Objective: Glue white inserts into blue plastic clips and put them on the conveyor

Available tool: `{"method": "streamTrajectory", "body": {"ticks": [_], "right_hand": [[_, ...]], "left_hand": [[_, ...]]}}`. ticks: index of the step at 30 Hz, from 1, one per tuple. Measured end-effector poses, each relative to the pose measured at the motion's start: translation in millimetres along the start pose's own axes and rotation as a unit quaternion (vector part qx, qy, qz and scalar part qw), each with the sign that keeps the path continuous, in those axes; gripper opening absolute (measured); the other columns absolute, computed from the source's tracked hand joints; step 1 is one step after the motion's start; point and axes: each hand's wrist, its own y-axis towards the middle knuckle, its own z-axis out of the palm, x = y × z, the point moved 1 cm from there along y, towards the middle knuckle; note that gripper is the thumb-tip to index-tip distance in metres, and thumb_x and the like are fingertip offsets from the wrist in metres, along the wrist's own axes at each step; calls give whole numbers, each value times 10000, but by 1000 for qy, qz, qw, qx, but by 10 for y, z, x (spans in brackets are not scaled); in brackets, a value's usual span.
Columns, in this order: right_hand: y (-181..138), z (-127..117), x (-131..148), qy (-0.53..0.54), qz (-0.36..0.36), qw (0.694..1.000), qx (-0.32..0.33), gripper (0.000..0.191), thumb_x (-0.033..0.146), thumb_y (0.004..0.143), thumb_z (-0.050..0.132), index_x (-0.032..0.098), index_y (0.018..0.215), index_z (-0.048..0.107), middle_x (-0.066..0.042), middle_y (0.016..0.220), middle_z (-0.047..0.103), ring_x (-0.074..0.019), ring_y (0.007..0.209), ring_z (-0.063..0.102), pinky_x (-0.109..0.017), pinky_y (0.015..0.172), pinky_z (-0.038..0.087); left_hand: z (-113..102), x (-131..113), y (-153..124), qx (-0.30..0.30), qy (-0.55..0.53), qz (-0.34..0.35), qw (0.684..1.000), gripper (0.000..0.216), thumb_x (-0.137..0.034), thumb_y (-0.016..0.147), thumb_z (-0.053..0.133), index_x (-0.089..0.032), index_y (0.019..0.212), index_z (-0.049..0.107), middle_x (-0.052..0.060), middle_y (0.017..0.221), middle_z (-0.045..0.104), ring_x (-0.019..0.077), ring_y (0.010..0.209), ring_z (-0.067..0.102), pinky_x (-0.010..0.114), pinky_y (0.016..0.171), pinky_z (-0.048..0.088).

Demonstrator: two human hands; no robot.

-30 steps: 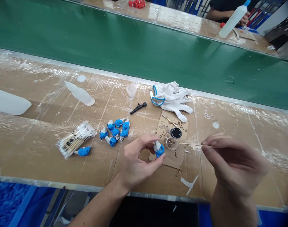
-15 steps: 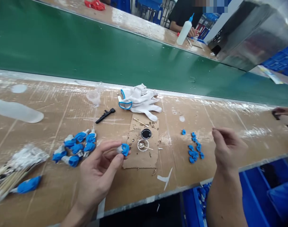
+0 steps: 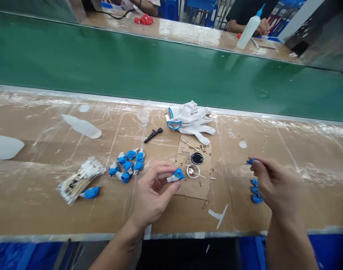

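Between the thumb and fingers of my left hand (image 3: 157,195) is a small blue-and-white plastic part (image 3: 175,175), its blue end with an opening facing right. My right hand (image 3: 275,183), slightly blurred, pinches a small blue piece (image 3: 250,161) at its fingertips, just above or on the table. Partly hidden under that hand lie several loose blue pieces (image 3: 255,190). Left of my left hand is a cluster of blue-and-white parts (image 3: 128,166). Between the hands, a cardboard sheet (image 3: 196,189) bears a cup of black liquid (image 3: 196,158) and a clear cup (image 3: 193,171) with a cotton swab in it.
White gloves (image 3: 192,122) lie behind the cardboard, beside a black plastic part (image 3: 153,135). A bag of cotton swabs (image 3: 81,180) and a white bottle (image 3: 83,126) lie left. Beyond the green belt (image 3: 149,63) stands another bottle (image 3: 250,30); people work there.
The view has swung left. My right hand has moved left relative to the table, and its fingertips are now on the lone blue piece. My left hand still holds its part.
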Motion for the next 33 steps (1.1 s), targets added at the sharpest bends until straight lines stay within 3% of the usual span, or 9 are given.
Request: {"method": "streamTrajectory", "body": {"ticks": [1, 4, 8, 14, 17, 22, 26, 29, 33], "right_hand": [[-91, 10, 184, 60, 11, 998, -23, 111, 296, 986, 679, 247, 1013, 775, -9, 782, 759, -167, 632, 696, -286, 608, 560], [-315, 135, 768, 237, -23, 970, 54, 199, 131, 952, 711, 264, 1090, 763, -9, 966, 795, -155, 782, 750, -267, 741, 629], [-358, 371, 1191, 331, -59, 930, 148, 275, 62, 920, 718, 267, 1102, 734, -18, 1020, 784, -176, 917, 757, -264, 748, 643], [-195, 428, 1195, 281, -117, 939, 161, 363, 63, 992, 587, 297, 1211, 757, -26, 965, 652, -136, 851, 661, -243, 685, 581], [-146, 423, 1195, 261, -147, 936, 186, 373, 83, 979, 646, 294, 1272, 741, -20, 925, 683, -144, 795, 668, -261, 661, 576], [-103, 494, 1216, 279, -128, 930, 203, 132, 147, 912, 795, 251, 990, 772, 2, 808, 759, -159, 687, 705, -278, 609, 571], [-98, 516, 1212, 272, -137, 930, 207, 125, 134, 910, 795, 250, 951, 771, 6, 819, 736, -137, 687, 691, -252, 598, 551], [-91, 490, 1205, 267, -105, 933, 218, 131, 184, 884, 832, 252, 941, 736, 20, 787, 667, -133, 676, 632, -251, 585, 525], [-80, 445, 1214, 318, -24, 911, 262, 362, 204, 800, 905, 276, 1082, 690, 7, 937, 678, -148, 789, 650, -241, 649, 572]], "left_hand": [[8, 6, 1, -2, -9, 4, 1000, 250, -59, 810, 799, -195, 1019, 781, 51, 1059, 740, 152, 947, 781, 223, 830, 666], [23, 23, -7, 1, -30, 2, 1000, 261, -44, 785, 820, -184, 1001, 779, 75, 1076, 776, 170, 956, 795, 244, 835, 674], [24, 21, -25, 25, -60, -2, 998, 270, -34, 792, 814, -195, 1006, 774, 96, 1126, 806, 200, 1053, 793, 266, 867, 676], [-4, -15, -38, 50, -68, -25, 996, 264, -65, 861, 747, -192, 1088, 788, 121, 1155, 820, 232, 1073, 798, 328, 905, 686], [-5, -25, -39, 52, -76, -32, 995, 264, -80, 867, 748, -191, 1101, 799, 114, 1118, 831, 224, 1016, 811, 318, 885, 690], [6, -32, -51, 59, -60, -17, 996, 261, -95, 849, 763, -180, 1089, 817, 130, 1079, 838, 248, 1018, 810, 340, 885, 695], [-5, -43, -61, 88, -49, 20, 995, 355, -63, 803, 795, -211, 1125, 823, 132, 1147, 826, 264, 1092, 794, 370, 943, 679], [-25, -45, -56, 93, -17, 48, 994, 291, -124, 802, 859, -217, 1078, 839, 140, 1100, 836, 281, 1027, 812, 399, 907, 691], [-45, -85, -38, 120, 4, 94, 988, 192, -149, 828, 861, -220, 1005, 847, 134, 1025, 845, 260, 900, 832, 347, 781, 705]]}}
